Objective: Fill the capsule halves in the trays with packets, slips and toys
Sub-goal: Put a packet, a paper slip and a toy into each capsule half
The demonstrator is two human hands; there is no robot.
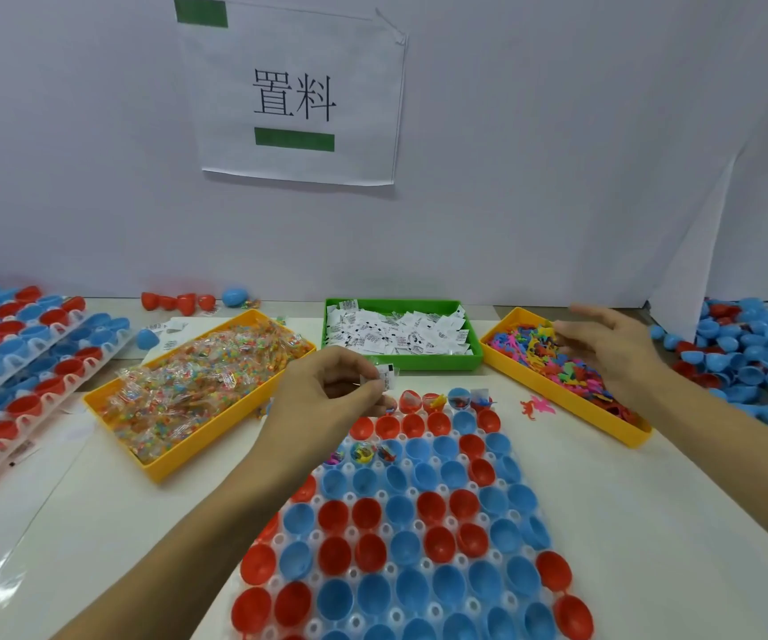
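The left hand (326, 390) has its fingers curled in, and the thumb and fingertips pinch a small white slip (387, 377) with black print. It holds the slip just above the far end of the tray (530, 542) of cups.

The right hand (613, 348) is over the bin of toys (604, 418). Its fingers are spread and bent a little, with the tips down among the toys (544, 358). The hand is blurry, so I cannot tell if it has hold of a toy.

The tray lies in the middle of the table (650, 524), close to the person. It is clear plastic and full of red and blue cups (400, 510), open side up. The far row of cups has things in it: slips, packets and little toys. Three cups a bit nearer, close by the left wrist, have bright bits in them too. The other cups in view look bare inside.

Behind the tray stand three bins. The yellow one on the left (179, 459) is full of clear packets (197, 385) of bright bits. The green one (400, 360) in the middle holds white slips. The yellow one on the right holds the flat toys in many colors. A pink toy (534, 407) lies on the table just beside that bin.

More trays of cups (17, 362) are stacked at the far left. A heap of loose cups (751, 362) lies at the far right. A paper sign (294, 94) hangs on the wall.
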